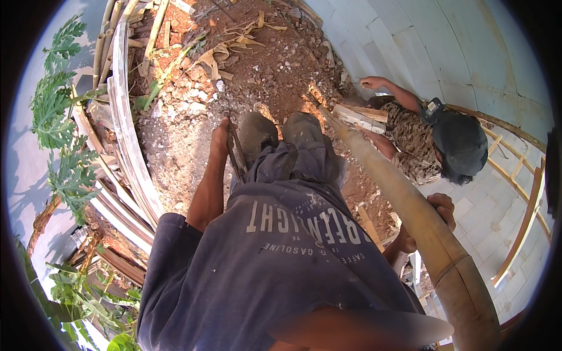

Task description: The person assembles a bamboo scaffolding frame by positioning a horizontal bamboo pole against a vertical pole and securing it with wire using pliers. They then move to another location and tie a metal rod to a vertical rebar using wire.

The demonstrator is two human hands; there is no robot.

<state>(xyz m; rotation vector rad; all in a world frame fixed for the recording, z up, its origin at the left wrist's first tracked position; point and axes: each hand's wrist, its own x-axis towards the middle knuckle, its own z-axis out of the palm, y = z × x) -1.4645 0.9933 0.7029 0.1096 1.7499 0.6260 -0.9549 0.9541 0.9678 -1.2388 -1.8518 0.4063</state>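
A long thick bamboo pole (404, 181) slants from the lower right up to the dirt ahead of my legs. My right hand (442, 213) is wrapped round it, with the fingers showing on its far side and the wrist on the near side. Down at my left thigh, my left hand (221, 131) is closed on a dark, long, narrow tool (236, 149). The tool lies along my trouser leg, and its exact kind cannot be made out. Beside the pole's far end is a short wooden plank (363, 119).
A co-worker in a dark cap (462, 143) crouches at the right, one hand (374, 82) near the block wall (410, 52). Long pale boards (126, 128) and bamboo poles (105, 44) lie at the left by green leaves (55, 117). Rubble (199, 99) covers the dirt.
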